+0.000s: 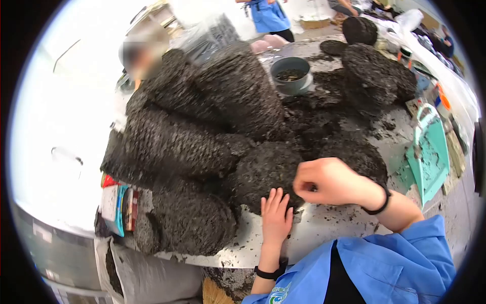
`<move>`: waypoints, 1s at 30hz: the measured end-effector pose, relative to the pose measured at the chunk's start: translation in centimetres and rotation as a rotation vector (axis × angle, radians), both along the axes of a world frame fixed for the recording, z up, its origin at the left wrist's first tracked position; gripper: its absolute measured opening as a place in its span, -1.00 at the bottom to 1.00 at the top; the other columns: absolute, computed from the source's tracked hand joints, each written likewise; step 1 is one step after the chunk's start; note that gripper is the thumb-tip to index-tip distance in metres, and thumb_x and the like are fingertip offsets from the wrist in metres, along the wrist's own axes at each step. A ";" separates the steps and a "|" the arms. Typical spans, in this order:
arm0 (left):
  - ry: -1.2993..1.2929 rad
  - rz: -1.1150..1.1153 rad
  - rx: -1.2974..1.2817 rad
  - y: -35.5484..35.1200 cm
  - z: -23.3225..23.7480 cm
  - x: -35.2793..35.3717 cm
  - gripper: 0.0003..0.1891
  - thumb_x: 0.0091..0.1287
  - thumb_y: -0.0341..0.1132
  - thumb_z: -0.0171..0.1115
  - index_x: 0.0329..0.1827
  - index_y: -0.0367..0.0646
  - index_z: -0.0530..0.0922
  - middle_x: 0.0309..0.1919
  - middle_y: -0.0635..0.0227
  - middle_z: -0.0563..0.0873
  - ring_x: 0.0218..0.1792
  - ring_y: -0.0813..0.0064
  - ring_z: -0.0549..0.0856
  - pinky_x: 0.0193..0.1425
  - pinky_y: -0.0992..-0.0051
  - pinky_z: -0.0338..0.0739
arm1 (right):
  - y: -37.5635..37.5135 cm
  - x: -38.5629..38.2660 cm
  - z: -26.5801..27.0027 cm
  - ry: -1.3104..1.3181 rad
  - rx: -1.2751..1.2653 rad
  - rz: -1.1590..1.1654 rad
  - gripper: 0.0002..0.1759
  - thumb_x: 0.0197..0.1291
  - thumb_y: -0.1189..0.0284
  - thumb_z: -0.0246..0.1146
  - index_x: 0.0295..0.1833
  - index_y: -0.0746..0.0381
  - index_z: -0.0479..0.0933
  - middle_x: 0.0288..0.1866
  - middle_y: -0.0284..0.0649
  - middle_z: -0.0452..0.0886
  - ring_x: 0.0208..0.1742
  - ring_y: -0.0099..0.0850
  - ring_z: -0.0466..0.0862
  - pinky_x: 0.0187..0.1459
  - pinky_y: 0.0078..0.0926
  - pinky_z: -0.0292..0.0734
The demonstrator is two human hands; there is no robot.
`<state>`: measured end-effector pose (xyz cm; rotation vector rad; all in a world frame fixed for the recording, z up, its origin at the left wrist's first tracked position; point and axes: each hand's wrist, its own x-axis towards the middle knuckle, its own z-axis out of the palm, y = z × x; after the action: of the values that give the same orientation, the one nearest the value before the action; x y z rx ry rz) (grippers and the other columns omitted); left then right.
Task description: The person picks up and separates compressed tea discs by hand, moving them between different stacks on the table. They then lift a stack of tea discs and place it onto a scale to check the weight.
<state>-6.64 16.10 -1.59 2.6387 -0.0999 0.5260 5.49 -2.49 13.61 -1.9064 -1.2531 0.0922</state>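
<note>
My left hand [276,217] lies with its fingers stretched out on the lower edge of a dark, rough, rounded mass [268,164]. To its right, my right hand [331,182] is curled closed above the same area. A small dark spot shows between its fingers, but I cannot make out whether it holds anything. Large dark, ridged, roll-like pieces [169,144] lie to the left. Another rounded dark piece [190,223] rests at the table's near left. Behind my right hand is a further dark lump [357,157].
A grey bowl [291,76] with dark bits stands at the back. A teal dustpan [430,152] sits on the right, near an orange-and-white roll [443,101]. Small boxes [119,207] are at the left edge. Crumbs litter the white table [253,253]. Other people are in the background.
</note>
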 end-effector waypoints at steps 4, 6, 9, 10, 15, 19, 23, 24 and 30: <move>-0.107 0.022 -0.072 -0.1 2.4 0.1 -0.72 0.25 -0.36 0.28 0.02 -0.16 0.66 0.20 0.14 0.62 0.34 0.05 0.48 0.46 0.03 0.24 | -15.5 0.1 2.9 0.338 0.028 -0.013 -0.91 0.12 0.53 0.37 -0.33 0.32 0.60 -0.33 -0.24 0.69 -0.28 -0.44 0.69 -0.22 -0.50 0.58; -0.210 0.032 -0.047 -0.4 3.1 0.1 -0.79 0.25 -0.39 0.27 -0.08 -0.21 0.67 0.13 0.13 0.65 0.30 0.04 0.52 0.42 0.02 0.28 | -24.3 0.6 0.2 0.658 0.288 -0.203 -0.82 0.17 0.44 0.37 -0.36 0.34 0.59 -0.42 -0.23 0.68 -0.33 -0.47 0.68 -0.23 -0.52 0.56; -0.223 -0.055 -0.074 -1.9 4.2 1.1 -0.82 0.23 -0.41 0.27 -0.12 -0.21 0.67 0.09 0.14 0.66 0.29 0.03 0.52 0.39 0.03 0.33 | -31.6 0.7 -2.8 -0.251 -0.492 -1.097 -0.89 0.13 0.55 0.30 -0.19 0.27 0.61 -0.20 -0.18 0.68 -0.27 -0.40 0.67 -0.15 -0.43 0.55; -0.222 -0.076 -0.079 -3.0 4.5 1.7 -0.82 0.23 -0.41 0.27 -0.12 -0.21 0.67 0.09 0.14 0.66 0.29 0.03 0.52 0.39 0.03 0.33 | -30.5 -0.7 -2.5 -0.815 -0.726 -1.158 -0.82 0.09 0.59 0.30 -0.15 0.27 0.60 -0.11 -0.17 0.68 -0.22 -0.38 0.66 -0.11 -0.42 0.55; 0.009 -0.487 0.012 -11.6 5.1 5.4 -0.50 0.24 -0.17 0.34 0.24 -0.12 0.54 0.33 0.13 0.48 0.43 0.06 0.36 0.49 -0.03 0.17 | -19.2 -4.2 2.7 -0.265 0.099 -0.074 -0.72 0.21 0.45 0.25 0.04 0.14 0.63 0.04 -0.18 0.64 0.04 -0.21 0.64 0.09 -0.23 0.52; 0.125 -0.538 0.089 -15.8 2.1 7.6 -0.24 0.27 -0.03 0.30 0.46 -0.23 0.28 0.50 0.10 0.26 0.53 0.07 0.19 0.53 -0.05 0.03 | -11.2 -6.8 4.8 -0.609 0.716 -0.065 -0.76 0.23 0.36 0.25 0.01 0.08 0.58 -0.04 -0.22 0.61 -0.06 -0.24 0.61 0.10 -0.04 0.54; 0.173 -0.523 0.144 -15.4 1.1 8.0 -0.22 0.27 -0.02 0.31 0.47 -0.25 0.27 0.50 0.08 0.25 0.53 0.02 0.18 0.51 -0.09 0.05 | -14.7 -7.0 6.0 -0.608 0.805 -0.092 -0.83 0.23 0.40 0.22 -0.08 0.16 0.59 -0.10 -0.14 0.61 -0.06 -0.21 0.61 0.10 -0.02 0.55; 0.162 -0.551 0.139 -15.2 1.3 8.1 -0.23 0.27 -0.03 0.30 0.47 -0.25 0.27 0.50 0.08 0.25 0.52 0.01 0.18 0.50 -0.11 0.07 | -16.0 -6.3 6.6 -0.546 0.545 0.033 -0.83 0.30 0.50 0.08 -0.14 0.30 0.56 -0.06 -0.06 0.65 0.03 -0.12 0.65 0.20 0.02 0.54; 0.156 -0.488 0.172 -18.0 1.4 8.5 -0.16 0.21 0.04 0.35 0.48 -0.18 0.25 0.44 0.08 0.31 0.47 0.03 0.22 0.48 -0.09 0.09 | -14.4 -4.5 6.0 -0.549 0.358 0.350 -0.74 0.28 0.48 0.03 -0.17 0.43 0.57 -0.07 0.03 0.62 0.00 -0.05 0.62 0.21 0.09 0.54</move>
<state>1.89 -1.94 -0.24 2.6686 -0.7455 0.1507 0.95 -16.85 19.61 -1.4273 -1.8200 -0.4739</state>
